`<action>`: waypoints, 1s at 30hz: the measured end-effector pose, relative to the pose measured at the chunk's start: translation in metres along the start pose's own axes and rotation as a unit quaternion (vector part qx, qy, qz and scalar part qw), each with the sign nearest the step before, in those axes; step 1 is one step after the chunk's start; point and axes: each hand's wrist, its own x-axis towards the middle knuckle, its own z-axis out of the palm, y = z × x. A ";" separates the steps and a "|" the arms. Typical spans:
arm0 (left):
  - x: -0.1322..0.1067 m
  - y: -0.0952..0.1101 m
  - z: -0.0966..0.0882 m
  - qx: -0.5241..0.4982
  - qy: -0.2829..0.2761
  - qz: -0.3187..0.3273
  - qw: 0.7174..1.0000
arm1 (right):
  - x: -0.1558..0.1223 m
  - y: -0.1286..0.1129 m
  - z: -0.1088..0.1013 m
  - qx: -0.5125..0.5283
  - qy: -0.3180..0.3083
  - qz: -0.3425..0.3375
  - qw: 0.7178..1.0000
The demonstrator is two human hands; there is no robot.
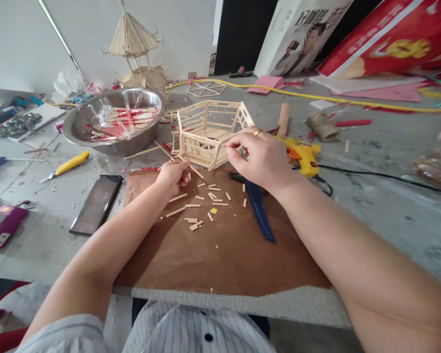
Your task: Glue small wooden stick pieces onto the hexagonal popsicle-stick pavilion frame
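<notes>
A hexagonal frame of thin wooden sticks (216, 128), with railed sides and a slatted floor, stands at the far edge of a brown mat. In front of its near left side, my left hand (173, 176) is closed on a thin wooden stick (195, 170). My right hand (266, 159), wearing a ring, hovers at the frame's right corner with thumb and forefinger pinched together. Anything between those fingertips is too small to make out. Below the hands lie several short cut stick pieces (220, 204). Blue-handled pliers (259, 211) rest beneath my right hand, their jaws partly covered.
A steel bowl (71, 128) of red-tipped sticks stands left, near a yellow utility knife (71, 163) and a phone (96, 203). Behind my right hand lies a yellow glue gun (306, 154) with a black cord. A stick pagoda (135, 39) rises at the back.
</notes>
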 end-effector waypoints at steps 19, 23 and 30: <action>-0.005 -0.001 0.005 -0.038 0.019 -0.001 0.999 | -0.002 -0.034 0.014 -0.067 -0.086 -0.082 0.991; -0.006 -0.002 0.008 -0.043 0.013 0.007 0.999 | 0.005 -0.052 0.024 -0.125 -0.142 -0.099 0.977; -0.003 -0.006 0.009 -0.057 0.019 0.013 0.998 | 0.011 -0.060 0.038 -0.160 -0.181 -0.072 0.968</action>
